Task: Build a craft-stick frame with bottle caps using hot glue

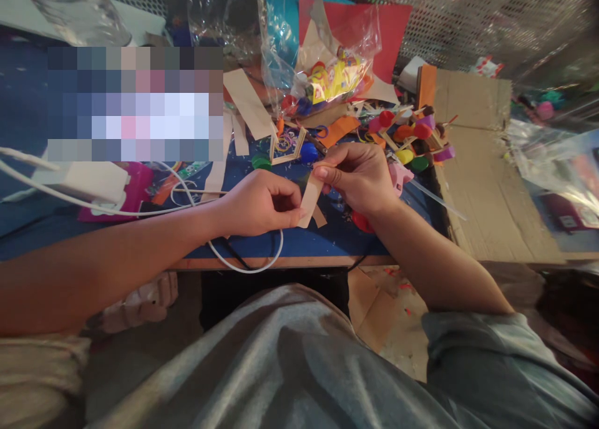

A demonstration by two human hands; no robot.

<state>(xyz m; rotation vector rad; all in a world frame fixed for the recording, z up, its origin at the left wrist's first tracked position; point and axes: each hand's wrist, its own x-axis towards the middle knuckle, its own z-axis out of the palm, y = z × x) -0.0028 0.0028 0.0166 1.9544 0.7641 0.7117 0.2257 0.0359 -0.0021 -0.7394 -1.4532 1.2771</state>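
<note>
Two bare hands met above the near part of the blue counter (299, 245), with one pale strip (309, 198) slanting between them; the left hand (264, 203) pinched its lower end, while the right hand (362, 176) had thumb and fingertips closed on its upper end; a small scrap (320, 216) lay just below the right hand's fingers, and a red cap (361, 222) showed beneath that wrist; beyond the hands stood a little stick frame (287, 159), with a green cap (261, 161) to its left and a blue cap (309, 153) to its right; past the right hand sat a cluster of sticks and coloured caps (422, 131); brown cardboard (482, 179) lay to that hand's right; a white cable (246, 270) looped on the near side of the left wrist, crossing the counter's edge.
</note>
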